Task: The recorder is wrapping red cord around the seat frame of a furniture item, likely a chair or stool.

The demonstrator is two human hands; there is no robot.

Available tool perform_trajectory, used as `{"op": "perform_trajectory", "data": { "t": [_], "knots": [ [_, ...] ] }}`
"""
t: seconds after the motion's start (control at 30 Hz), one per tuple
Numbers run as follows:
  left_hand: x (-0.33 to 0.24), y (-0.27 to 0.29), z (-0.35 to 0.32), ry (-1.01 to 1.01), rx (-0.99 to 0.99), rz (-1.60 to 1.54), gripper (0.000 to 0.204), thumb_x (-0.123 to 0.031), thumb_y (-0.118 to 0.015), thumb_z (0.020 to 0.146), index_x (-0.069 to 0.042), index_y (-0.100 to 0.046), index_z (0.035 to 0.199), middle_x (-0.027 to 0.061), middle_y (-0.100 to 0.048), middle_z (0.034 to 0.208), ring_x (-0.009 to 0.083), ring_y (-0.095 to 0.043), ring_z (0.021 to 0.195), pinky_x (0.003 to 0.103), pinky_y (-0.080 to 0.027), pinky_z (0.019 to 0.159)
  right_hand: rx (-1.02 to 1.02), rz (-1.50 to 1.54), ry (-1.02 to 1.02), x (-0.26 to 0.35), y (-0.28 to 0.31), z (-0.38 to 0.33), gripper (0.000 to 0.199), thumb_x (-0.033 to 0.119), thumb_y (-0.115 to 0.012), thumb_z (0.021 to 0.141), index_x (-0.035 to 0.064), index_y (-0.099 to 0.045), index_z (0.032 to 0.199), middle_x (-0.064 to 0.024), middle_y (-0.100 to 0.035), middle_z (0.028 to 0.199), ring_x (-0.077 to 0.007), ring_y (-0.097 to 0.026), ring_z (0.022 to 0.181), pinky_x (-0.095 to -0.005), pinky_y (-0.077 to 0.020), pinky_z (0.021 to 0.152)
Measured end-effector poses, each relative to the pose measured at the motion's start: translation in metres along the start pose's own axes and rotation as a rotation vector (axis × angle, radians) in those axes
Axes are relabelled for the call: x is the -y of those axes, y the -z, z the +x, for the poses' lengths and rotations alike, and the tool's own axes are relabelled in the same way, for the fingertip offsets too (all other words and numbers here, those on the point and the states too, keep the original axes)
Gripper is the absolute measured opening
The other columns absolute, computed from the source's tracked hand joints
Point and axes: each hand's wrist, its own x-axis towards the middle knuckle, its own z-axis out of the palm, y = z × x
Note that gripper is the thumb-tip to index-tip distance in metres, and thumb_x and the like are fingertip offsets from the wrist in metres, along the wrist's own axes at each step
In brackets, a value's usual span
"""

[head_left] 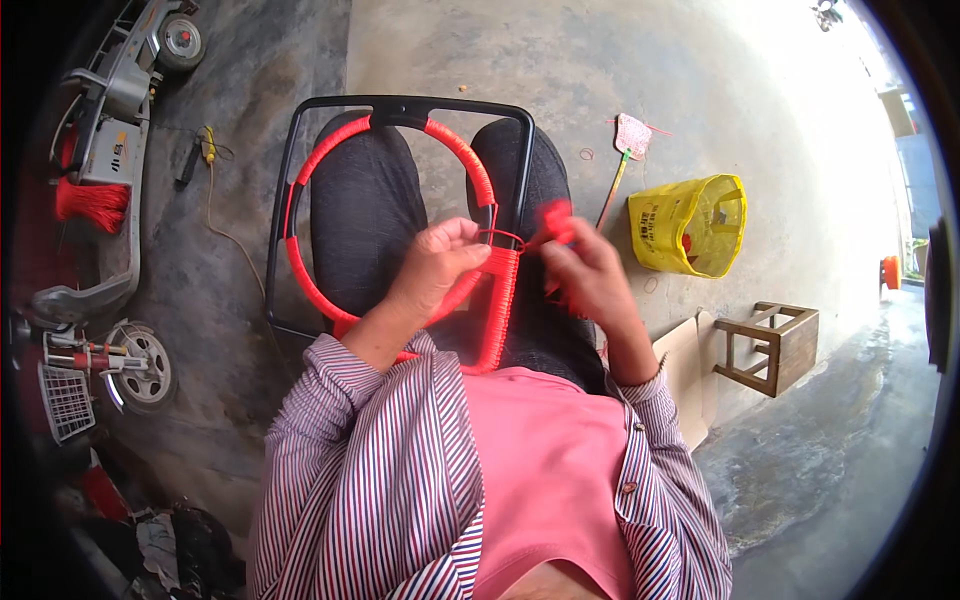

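Cord [500, 300], bright red, is wound in tight, even turns around a round hoop [300, 270] that lies across the person's lap, over both dark-trousered thighs. The hoop sits inside a black frame [285, 170] of rounded-rectangle shape, whose far bar runs just beyond the knees. Most of the hoop's rim is already covered in red; a short black gap shows at its far edge, where it meets the frame's bar. On the near right side the cord stands in a dense row of parallel strands running from the rim toward the person's waist, and a thin loop of it arches between the two hands.

The left hand [435, 270] comes in from the lower left, its wrist bent and its back turned up, resting on the hoop's right rim; its fingers [462, 238] are curled closed and pinch the cord right at the wound row. The right hand [590, 275] is raised just beside the row, on the right thigh, with its fingers closed around a blurred red bundle [555, 222] of loose cord. Both forearms wear striped sleeves over a pink top.

On the concrete floor to the right lie a yellow bag [690, 225], a swatter [628, 145] and a wooden stool [775, 345]. At the left stands a grey scooter [115, 130] with more red cord piled on it.
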Motion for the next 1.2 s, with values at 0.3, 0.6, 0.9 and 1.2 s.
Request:
{"op": "perform_trajectory", "data": {
  "t": [0.3,0.6,0.9,1.2],
  "knots": [
    [0.007,0.007,0.005,0.088,-0.015,-0.016,0.016,-0.007,-0.059,0.088,-0.001,-0.053,0.102,0.0102,-0.066,0.086,0.0157,-0.063,0.062,0.027,-0.051,0.053,0.083,0.211,-0.02,0.011,0.025,-0.007,0.018,0.001,-0.057,0.082,0.0069,-0.057,0.099,0.0058,-0.05,0.074,-0.0018,-0.043,0.06,-0.0177,-0.0344,0.051],
    [0.003,0.011,0.013,0.114,-0.022,-0.175,0.027,-0.03,-0.048,0.095,-0.006,-0.055,0.105,0.0042,-0.064,0.088,0.0152,-0.062,0.073,0.031,-0.051,0.066,-0.975,0.733,0.331,-0.066,0.319,-0.092,0.015,0.027,-0.049,0.098,0.0127,-0.051,0.092,0.0035,-0.04,0.062,-0.0057,-0.037,0.045,-0.0198,-0.028,0.041],
    [0.004,0.01,0.008,0.142,-0.009,-0.191,0.022,-0.015,-0.048,0.092,-0.006,-0.053,0.111,0.0054,-0.064,0.093,0.0167,-0.063,0.078,0.035,-0.053,0.063,0.335,-0.33,0.006,0.017,0.031,-0.022,0.047,0.009,-0.064,0.081,0.0001,-0.05,0.125,-0.0079,-0.064,0.086,-0.0148,-0.061,0.072,-0.0278,-0.0478,0.061],
    [0.001,0.014,0.006,0.082,-0.151,-0.212,0.016,-0.018,-0.047,0.095,-0.005,-0.057,0.096,0.0034,-0.061,0.081,0.0119,-0.056,0.063,0.027,-0.045,0.053,0.053,-0.366,0.226,0.016,-0.004,0.027,0.07,0.01,-0.072,0.074,0.0013,-0.039,0.135,-0.0153,-0.061,0.103,-0.0255,-0.063,0.096,-0.0338,-0.0486,0.083]
  ]
}}
